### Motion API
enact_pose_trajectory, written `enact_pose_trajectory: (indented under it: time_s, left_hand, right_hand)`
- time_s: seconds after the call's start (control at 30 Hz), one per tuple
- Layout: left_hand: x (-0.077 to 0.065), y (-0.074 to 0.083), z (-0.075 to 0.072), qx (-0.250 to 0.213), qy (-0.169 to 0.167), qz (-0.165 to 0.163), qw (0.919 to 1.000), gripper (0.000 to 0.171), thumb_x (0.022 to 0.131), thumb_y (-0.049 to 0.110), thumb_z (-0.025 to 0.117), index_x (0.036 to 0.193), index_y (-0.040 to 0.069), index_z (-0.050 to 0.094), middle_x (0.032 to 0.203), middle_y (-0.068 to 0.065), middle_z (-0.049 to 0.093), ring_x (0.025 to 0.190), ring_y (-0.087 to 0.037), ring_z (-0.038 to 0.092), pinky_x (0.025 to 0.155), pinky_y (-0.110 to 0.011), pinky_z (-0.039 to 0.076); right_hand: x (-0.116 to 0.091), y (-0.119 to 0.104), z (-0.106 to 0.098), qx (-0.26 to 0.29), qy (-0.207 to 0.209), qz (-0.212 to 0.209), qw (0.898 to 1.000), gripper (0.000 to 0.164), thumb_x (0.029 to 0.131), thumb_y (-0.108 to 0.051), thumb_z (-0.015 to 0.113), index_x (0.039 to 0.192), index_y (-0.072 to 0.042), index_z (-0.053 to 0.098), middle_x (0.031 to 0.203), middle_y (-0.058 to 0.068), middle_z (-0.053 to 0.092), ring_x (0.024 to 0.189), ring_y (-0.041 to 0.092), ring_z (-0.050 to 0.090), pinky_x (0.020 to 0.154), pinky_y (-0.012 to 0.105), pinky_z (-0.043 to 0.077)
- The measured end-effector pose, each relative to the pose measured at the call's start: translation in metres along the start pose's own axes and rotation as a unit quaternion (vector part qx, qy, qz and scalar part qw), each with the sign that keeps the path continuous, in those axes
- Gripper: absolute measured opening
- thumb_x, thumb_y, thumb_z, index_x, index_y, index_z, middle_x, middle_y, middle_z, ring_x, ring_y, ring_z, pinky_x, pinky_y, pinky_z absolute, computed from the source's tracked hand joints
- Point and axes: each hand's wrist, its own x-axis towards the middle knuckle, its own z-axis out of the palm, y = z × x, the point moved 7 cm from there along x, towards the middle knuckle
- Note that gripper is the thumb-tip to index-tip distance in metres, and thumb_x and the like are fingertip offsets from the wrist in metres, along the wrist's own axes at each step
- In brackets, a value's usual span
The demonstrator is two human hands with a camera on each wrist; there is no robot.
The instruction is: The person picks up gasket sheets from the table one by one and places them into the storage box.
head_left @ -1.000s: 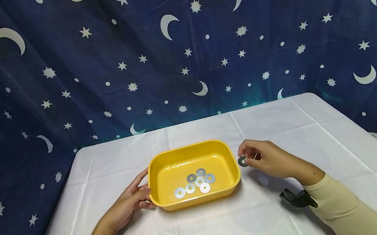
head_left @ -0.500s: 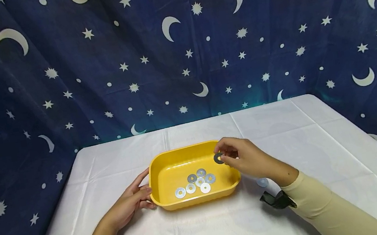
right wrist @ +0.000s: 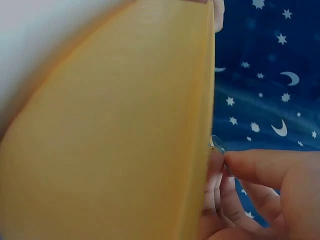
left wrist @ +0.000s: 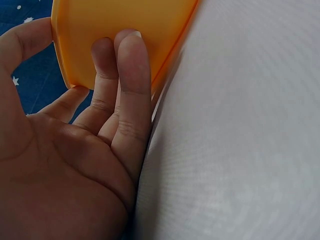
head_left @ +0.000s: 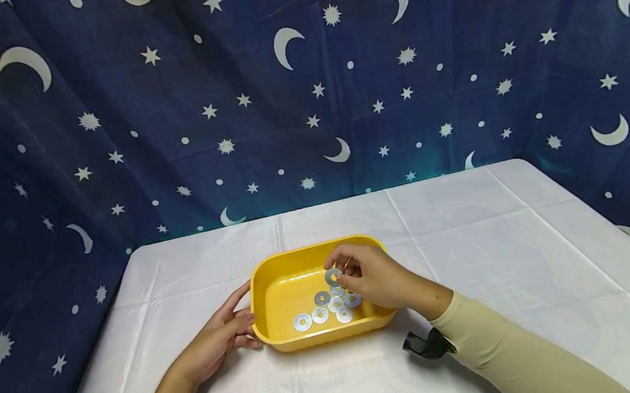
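Note:
In the head view, a yellow plastic tub [head_left: 272,284] stands on the table, with several flat metal washers [head_left: 302,322] lying on its floor toward the front and right. My left hand [head_left: 215,344] holds the tub's left end, thumb at the rim; the left wrist view shows its fingertips [left wrist: 134,57] against the outer wall. My right hand [head_left: 379,277] reaches over the tub's right side and pinches one washer [head_left: 331,278] between thumb and fingers, above the others. In the right wrist view the pinched washer [right wrist: 218,142] appears nearly edge-on past the tub wall [right wrist: 110,125].
A white cloth [head_left: 520,239] covers the table. Dark blue curtains [head_left: 247,83] with moons and stars rise behind it and at both sides. Black straps [head_left: 428,345] sit at the wrists. The right forearm [head_left: 498,339] crosses the table's right front.
My right hand has carried its washer leftward from beside the tub, over the right rim, to above the other washers. A washer on the cloth is now hidden by that arm. My left hand stayed.

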Motion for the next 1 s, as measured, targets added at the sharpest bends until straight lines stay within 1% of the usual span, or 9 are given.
enact_pose_trajectory:
  time_s: [0.17,0.3,0.4,0.67,0.8,1.0]
  left_hand:
    - [0.0,0.0,0.0,0.0,0.0,0.002,1.0,0.076,0.102,0.023,0.055,0.162,0.023,0.008,0.147,-0.033,0.04,0.089,-0.015,0.067,0.08,-0.028,0.061]
    - [0.0,-0.001,0.0,-0.001,0.001,0.0,1.0,0.076,0.102,0.024,0.055,0.162,0.023,0.009,0.148,-0.032,0.04,0.089,-0.015,0.067,0.08,-0.028,0.061]
    - [0.0,-0.001,0.0,-0.002,0.001,-0.001,1.0,0.076,0.102,0.025,0.055,0.162,0.024,0.009,0.15,-0.031,0.039,0.089,-0.015,0.067,0.08,-0.028,0.061]
    - [0.0,-0.001,-0.001,-0.001,0.002,0.001,1.0,0.077,0.101,0.025,0.056,0.162,0.024,0.008,0.149,-0.032,0.04,0.088,-0.015,0.067,0.08,-0.028,0.061]
    - [0.0,-0.001,-0.001,0.0,0.001,0.002,1.0,0.077,0.101,0.025,0.056,0.162,0.024,0.008,0.149,-0.032,0.04,0.089,-0.016,0.067,0.08,-0.028,0.061]
    - [0.0,-0.001,-0.002,0.002,-0.001,0.002,1.0,0.077,0.101,0.025,0.056,0.162,0.023,0.008,0.147,-0.032,0.043,0.089,-0.016,0.067,0.08,-0.029,0.061]
  right_hand:
    - [0.006,-0.002,0.016,0.015,-0.014,0.008,1.0,0.021,0.092,0.001,0.066,0.11,-0.009,0.066,0.091,0.005,0.06,0.073,0.014,0.056,0.065,0.02,0.053]
    - [0.01,-0.003,0.025,0.01,-0.022,0.015,1.0,0.02,0.091,-0.001,0.066,0.109,-0.012,0.066,0.091,0.002,0.061,0.075,0.014,0.057,0.066,0.02,0.053]
    - [0.013,-0.002,0.031,0.008,-0.027,0.021,0.999,0.02,0.091,-0.001,0.065,0.108,-0.012,0.066,0.09,0.001,0.061,0.075,0.014,0.057,0.065,0.02,0.052]
    - [0.022,0.001,0.047,0.005,-0.04,0.028,0.999,0.021,0.092,0.001,0.063,0.11,-0.008,0.067,0.089,0.004,0.06,0.067,0.012,0.055,0.054,0.019,0.049]
    - [0.026,0.003,0.054,0.006,-0.054,0.042,0.998,0.022,0.092,0.002,0.063,0.112,-0.006,0.067,0.088,0.004,0.059,0.067,0.013,0.055,0.048,0.02,0.047]
    - [0.03,0.007,0.061,-0.016,-0.067,0.058,0.996,0.019,0.091,-0.001,0.067,0.109,-0.007,0.069,0.087,0.002,0.06,0.068,0.013,0.054,0.054,0.019,0.047]
